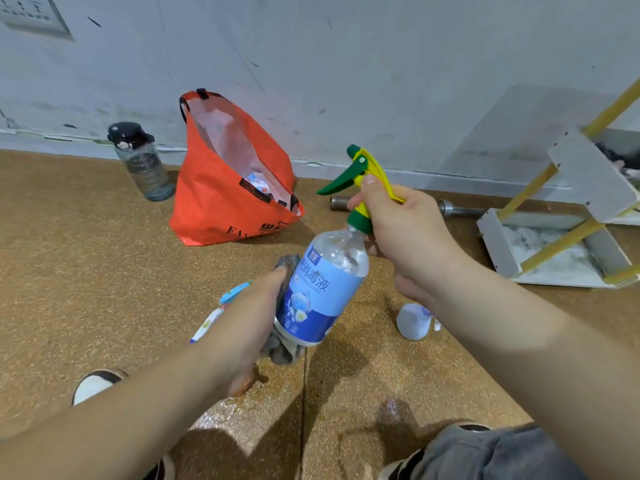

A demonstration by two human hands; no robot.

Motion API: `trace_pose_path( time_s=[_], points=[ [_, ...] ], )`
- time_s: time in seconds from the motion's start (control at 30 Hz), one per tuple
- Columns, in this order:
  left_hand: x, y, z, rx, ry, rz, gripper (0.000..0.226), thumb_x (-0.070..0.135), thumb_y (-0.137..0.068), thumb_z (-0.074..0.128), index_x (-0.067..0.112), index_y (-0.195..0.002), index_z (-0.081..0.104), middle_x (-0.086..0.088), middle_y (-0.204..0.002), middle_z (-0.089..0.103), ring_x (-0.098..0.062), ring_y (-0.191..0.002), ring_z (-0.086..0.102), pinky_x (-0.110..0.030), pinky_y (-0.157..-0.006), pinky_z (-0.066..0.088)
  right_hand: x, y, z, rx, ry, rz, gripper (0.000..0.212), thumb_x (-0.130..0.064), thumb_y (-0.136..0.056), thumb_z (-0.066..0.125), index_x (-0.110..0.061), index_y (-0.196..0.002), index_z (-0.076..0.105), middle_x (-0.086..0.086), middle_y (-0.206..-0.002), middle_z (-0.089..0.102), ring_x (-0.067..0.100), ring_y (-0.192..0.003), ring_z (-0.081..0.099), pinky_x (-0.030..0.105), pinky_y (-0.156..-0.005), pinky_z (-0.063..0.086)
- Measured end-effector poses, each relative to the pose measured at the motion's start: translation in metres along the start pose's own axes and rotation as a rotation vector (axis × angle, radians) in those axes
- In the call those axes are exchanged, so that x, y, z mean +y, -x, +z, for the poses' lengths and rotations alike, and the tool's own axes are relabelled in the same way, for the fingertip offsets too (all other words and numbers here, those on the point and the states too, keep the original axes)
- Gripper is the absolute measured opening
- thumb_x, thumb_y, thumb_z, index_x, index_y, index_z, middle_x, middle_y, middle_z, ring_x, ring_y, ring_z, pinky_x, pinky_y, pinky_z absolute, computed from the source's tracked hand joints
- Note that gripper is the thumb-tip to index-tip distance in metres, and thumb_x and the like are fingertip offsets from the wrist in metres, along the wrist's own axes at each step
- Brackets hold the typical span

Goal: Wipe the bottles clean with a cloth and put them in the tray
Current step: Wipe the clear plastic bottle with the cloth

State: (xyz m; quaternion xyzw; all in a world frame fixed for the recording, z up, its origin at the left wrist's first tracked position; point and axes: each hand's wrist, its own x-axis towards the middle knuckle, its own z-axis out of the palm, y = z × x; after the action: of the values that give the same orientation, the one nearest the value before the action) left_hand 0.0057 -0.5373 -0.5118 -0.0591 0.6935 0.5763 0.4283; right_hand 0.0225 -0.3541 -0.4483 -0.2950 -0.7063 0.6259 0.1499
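Above the brown floor, both hands hold one bottle in the air. It is tilted, with its base toward the person and its top leaning away to the right. It is clear plastic with a blue and white label and a green and yellow spray head.

The right hand grips the neck just under the spray head, its fingers curled round it. The left hand grasps a grey cloth against the bottle's lower left side. Its fingers are clenched round cloth and bottle together. Some cloth shows above the thumb and more is bunched under the base.

The tray, white with yellow rods, lies on the floor at the far right by the wall, well apart from the bottle. A metal bar lies along the foot of the wall, partly behind the right hand. A small pale bottle lies on the floor under the right forearm.

Behind the left hand lies a white and blue item, mostly hidden, and I cannot tell what it is. An orange bag stands open against the wall. Just left of it a dark water bottle with a black cap stands upright. A shoe shows at lower left.
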Motion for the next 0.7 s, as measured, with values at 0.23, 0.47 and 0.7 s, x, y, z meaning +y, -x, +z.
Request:
trace_pose_path(
  time_s=[0.23,0.47,0.7],
  points=[
    [0.012,0.017,0.012,0.182,-0.498,1.007,0.035,0.037,-0.109,0.040,0.030,-0.137,0.059,0.012,-0.128,0.062,-0.008,-0.126,0.056,-0.031,-0.104,0.044,0.006,0.003,0.004,-0.063,0.011,0.017,0.042,-0.046,-0.103,0.055,-0.014,-0.081,0.071,0.008,-0.071,0.060,0.023,-0.068,0.056,0.038,-0.066,0.047],
    [-0.004,0.001,-0.004,0.152,-0.203,0.386,0.038,0.043,-0.111,0.036,0.018,-0.116,0.064,-0.011,-0.090,0.078,-0.029,-0.080,0.075,-0.028,-0.062,0.052,-0.004,-0.007,-0.003,0.085,-0.010,0.041,0.040,-0.044,-0.103,0.056,-0.016,-0.077,0.070,0.013,-0.075,0.058,0.024,-0.068,0.053,0.035,-0.066,0.044],
    [0.025,0.005,-0.014,0.272,0.046,0.296,0.041,0.045,-0.109,0.041,0.016,-0.097,0.067,-0.006,-0.064,0.070,-0.017,-0.044,0.059,-0.021,-0.038,0.041,-0.005,-0.013,-0.013,0.087,0.012,0.044,0.039,-0.043,-0.104,0.055,-0.017,-0.078,0.069,0.010,-0.078,0.059,0.024,-0.073,0.056,0.038,-0.069,0.050]
  ],
)
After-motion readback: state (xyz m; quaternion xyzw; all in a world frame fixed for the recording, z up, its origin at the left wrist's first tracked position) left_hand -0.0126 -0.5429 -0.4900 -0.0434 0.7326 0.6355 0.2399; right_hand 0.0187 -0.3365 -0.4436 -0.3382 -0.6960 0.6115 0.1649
